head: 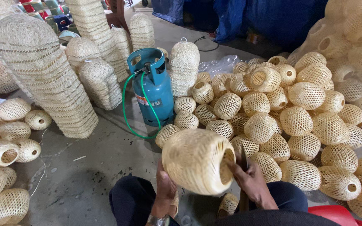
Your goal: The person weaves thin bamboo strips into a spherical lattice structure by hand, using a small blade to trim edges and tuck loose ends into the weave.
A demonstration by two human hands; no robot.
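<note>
Woven basket (195,161) gripped in both hands, over my lap.

My left hand (165,186) cups its underside, fingers curled; my right hand (250,180) grips the open rim, fingers hooked inside. Blue gas cylinder (155,88) stands just behind the basket; heap of baskets (298,121) right of the cylinder, stacked ones (47,79) left.

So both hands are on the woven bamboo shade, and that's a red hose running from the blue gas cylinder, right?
Not quite: the head view shows the hose is green, not red. The rest stands: the left hand and right hand both hold the woven bamboo shade, and the hose runs from the blue gas cylinder.
</note>
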